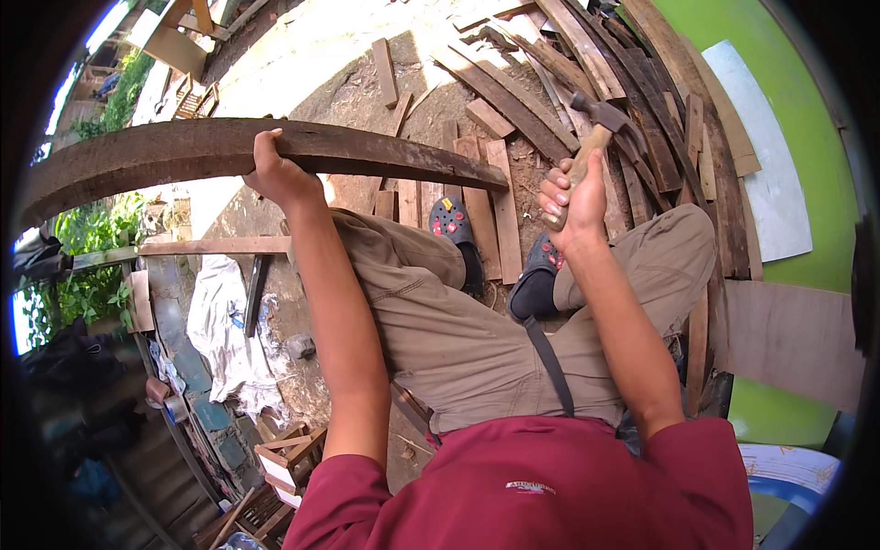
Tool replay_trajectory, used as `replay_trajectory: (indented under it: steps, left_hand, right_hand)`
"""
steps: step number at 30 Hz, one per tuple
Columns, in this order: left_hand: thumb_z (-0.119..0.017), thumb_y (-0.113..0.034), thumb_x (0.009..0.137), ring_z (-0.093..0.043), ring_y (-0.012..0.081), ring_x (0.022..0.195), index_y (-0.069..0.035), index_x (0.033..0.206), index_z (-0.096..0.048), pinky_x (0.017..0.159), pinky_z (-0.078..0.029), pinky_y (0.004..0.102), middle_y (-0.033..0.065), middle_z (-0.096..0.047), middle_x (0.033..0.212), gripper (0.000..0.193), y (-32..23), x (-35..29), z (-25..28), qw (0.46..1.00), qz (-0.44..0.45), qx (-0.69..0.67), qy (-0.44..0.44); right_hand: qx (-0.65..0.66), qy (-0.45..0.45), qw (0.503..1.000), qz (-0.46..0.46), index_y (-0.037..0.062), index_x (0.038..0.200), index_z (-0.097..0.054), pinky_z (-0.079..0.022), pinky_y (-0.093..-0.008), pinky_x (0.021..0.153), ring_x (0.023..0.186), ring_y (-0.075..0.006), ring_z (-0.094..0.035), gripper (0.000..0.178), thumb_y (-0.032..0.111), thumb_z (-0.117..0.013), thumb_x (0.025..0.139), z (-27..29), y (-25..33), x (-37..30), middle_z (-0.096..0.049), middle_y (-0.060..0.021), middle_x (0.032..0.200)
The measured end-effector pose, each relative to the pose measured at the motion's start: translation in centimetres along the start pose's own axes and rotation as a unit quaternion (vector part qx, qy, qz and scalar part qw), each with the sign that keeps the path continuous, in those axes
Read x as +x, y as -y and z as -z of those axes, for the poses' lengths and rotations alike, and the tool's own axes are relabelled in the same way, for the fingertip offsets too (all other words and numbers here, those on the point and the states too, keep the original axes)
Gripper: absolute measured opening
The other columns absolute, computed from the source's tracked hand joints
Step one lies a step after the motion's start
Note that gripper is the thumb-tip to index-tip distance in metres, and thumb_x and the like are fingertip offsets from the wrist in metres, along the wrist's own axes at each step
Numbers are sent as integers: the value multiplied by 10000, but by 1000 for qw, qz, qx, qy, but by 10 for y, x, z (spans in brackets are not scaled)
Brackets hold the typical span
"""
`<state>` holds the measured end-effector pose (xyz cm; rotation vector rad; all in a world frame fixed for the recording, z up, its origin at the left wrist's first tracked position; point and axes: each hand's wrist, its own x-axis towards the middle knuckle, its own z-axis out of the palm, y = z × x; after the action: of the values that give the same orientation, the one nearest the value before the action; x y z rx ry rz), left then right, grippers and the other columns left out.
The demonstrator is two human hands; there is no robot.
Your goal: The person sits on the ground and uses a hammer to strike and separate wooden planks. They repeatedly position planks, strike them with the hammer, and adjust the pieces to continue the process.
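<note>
My left hand (281,174) grips a long dark wooden beam (202,147) from below, with fingers wrapped over its near side. The beam runs from the left rim to a squared end in front of my feet, held above the ground. In my right hand (582,202) is a claw hammer (600,128), its wooden handle in my closed fingers and its metal head up and tilted away from me. Hammer and beam are apart. Below the beam's right end, several short planks (502,211) lie on the ground between and ahead of my feet.
A large pile of old planks (642,101) lies ahead right, along a green wall (825,147) with a white sheet (756,165) against it. A white cloth (220,321) lies to the left, near a wooden rail (215,246). Behind it is a small wooden crate (284,458).
</note>
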<state>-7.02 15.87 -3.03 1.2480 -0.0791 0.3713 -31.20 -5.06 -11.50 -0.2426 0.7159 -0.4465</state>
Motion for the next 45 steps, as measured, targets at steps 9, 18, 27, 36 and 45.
replay_trajectory:
  steps: [9,18,27,36,45]
  left_hand:
    - [-608,-65,739,-600,211,842,7,988,-556,736,-517,364,71,-543,921,265,7,2,-7,996,-23,-48,66]
    - [-634,-60,746,-557,183,766,11,867,-567,689,-478,358,48,-543,869,155,15,13,2,998,-50,1,-31]
    - [-571,3,752,-436,110,666,-39,747,-485,597,-375,298,5,-480,782,96,2,-2,-17,995,-59,11,-76]
    - [-555,20,836,-574,212,1080,109,1332,-416,990,-470,360,143,-546,1263,522,13,5,-6,990,-71,51,-108]
    - [-548,41,800,-549,196,1004,104,1281,-443,966,-435,323,120,-530,1173,496,8,-21,-13,988,-92,94,-77]
  right_hand:
    - [-172,6,963,-209,100,938,-434,-313,-274,377,448,-96,-348,511,600,-396,1035,0,-115,-13,-407,0,659]
    - [-44,-61,992,97,127,891,-407,-347,-289,393,454,-108,-380,558,666,-343,1018,26,-9,23,-408,-3,658]
    - [-193,-53,956,-213,102,892,-425,-333,-273,386,452,-101,-367,544,629,-395,1023,44,-110,-11,-424,-11,659]
    - [169,-256,930,-202,80,875,-426,-388,-251,431,461,-108,-400,556,612,-374,1026,70,-100,-9,-430,12,646]
    - [302,85,881,-355,89,848,-450,-325,-229,401,435,-56,-357,517,581,-508,996,-27,-118,-12,-397,40,621]
